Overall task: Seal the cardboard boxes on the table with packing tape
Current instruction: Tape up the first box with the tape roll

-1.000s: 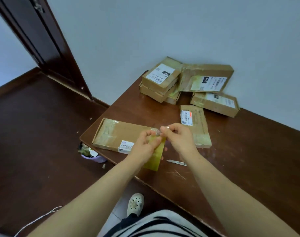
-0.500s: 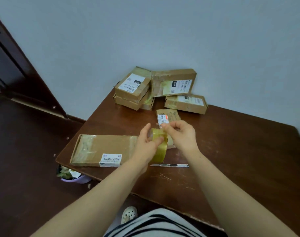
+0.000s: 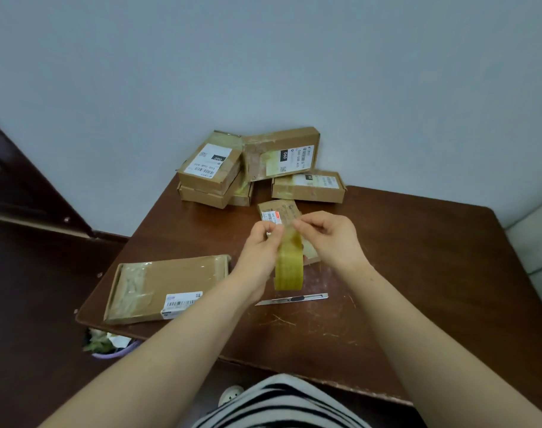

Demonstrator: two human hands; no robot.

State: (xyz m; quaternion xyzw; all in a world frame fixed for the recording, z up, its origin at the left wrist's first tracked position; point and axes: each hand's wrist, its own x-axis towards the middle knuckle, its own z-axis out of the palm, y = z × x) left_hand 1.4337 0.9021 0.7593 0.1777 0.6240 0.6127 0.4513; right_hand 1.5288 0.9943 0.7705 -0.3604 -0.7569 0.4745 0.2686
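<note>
Holding the yellowish tape roll (image 3: 289, 268) upright above the table (image 3: 433, 273), the left hand (image 3: 258, 251) grips its left side with curled fingers. The right hand (image 3: 333, 239) pinches at the roll's top, probably on the loose tape end, which is too clear to make out. A flat box (image 3: 171, 282) lies along the table's left edge. A small box (image 3: 279, 208) sits just behind the hands, and a pile of boxes (image 3: 257, 168) is against the wall. A utility knife (image 3: 294, 299) lies beneath the roll. Scratched wood runs from there to the right and near edges.
</note>
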